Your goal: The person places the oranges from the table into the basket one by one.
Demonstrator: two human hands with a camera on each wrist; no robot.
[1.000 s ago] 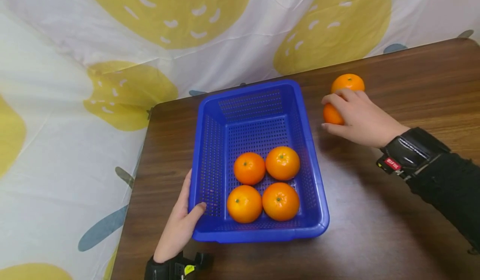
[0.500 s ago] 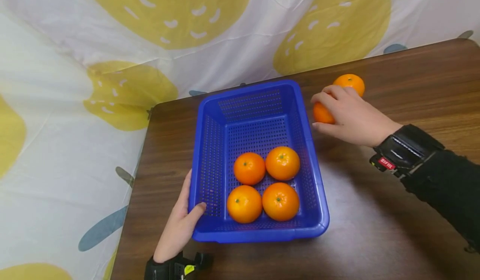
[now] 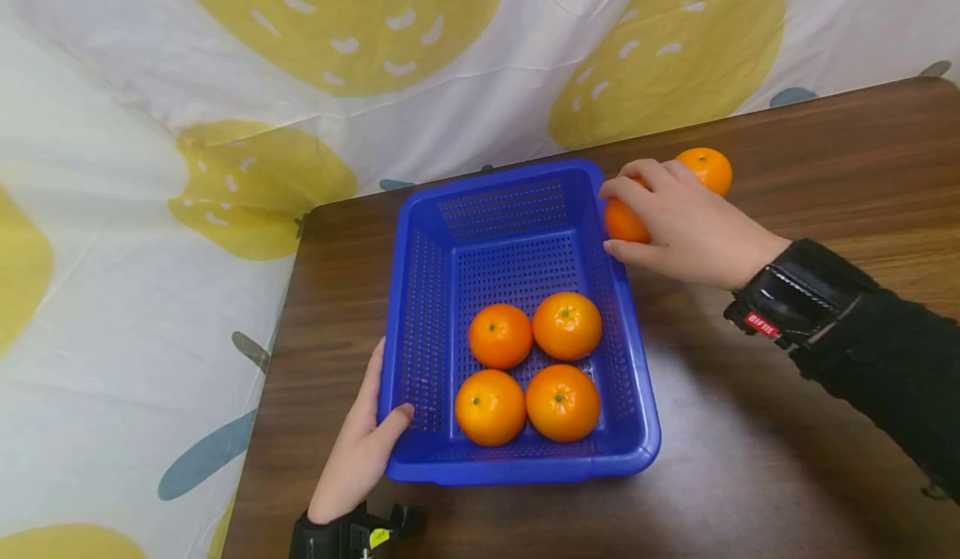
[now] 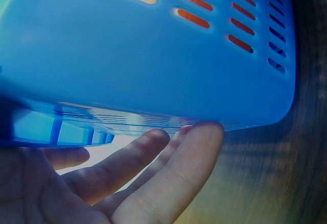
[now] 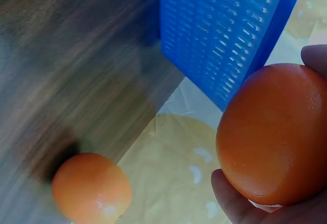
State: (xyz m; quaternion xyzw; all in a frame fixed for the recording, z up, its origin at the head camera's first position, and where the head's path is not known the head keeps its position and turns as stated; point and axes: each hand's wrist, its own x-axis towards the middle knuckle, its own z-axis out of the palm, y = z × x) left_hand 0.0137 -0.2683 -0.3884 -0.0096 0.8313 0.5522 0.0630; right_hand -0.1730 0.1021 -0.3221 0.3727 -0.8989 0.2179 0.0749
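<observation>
A blue perforated plastic basket (image 3: 517, 469) sits on the table with several oranges (image 3: 564, 403) grouped in its near half. My left hand (image 3: 360, 451) holds the basket's left side, thumb over the rim; in the left wrist view its fingers (image 4: 189, 168) lie against the outer wall. My right hand (image 3: 686, 222) grips an orange (image 5: 276, 137) just above the basket's right rim, near the far corner. Another orange (image 3: 707, 171) lies on the table behind that hand, partly covered by it in the head view.
The brown wooden table (image 3: 862, 176) extends to the right of the basket. A white cloth with yellow fruit prints (image 3: 667, 51) hangs along the table's far and left edges. Black straps with small devices (image 3: 798, 296) are worn on both wrists.
My right hand has lifted the orange and carried it leftward, from beside the other loose orange to the basket's right rim. The left hand and basket have stayed in place.
</observation>
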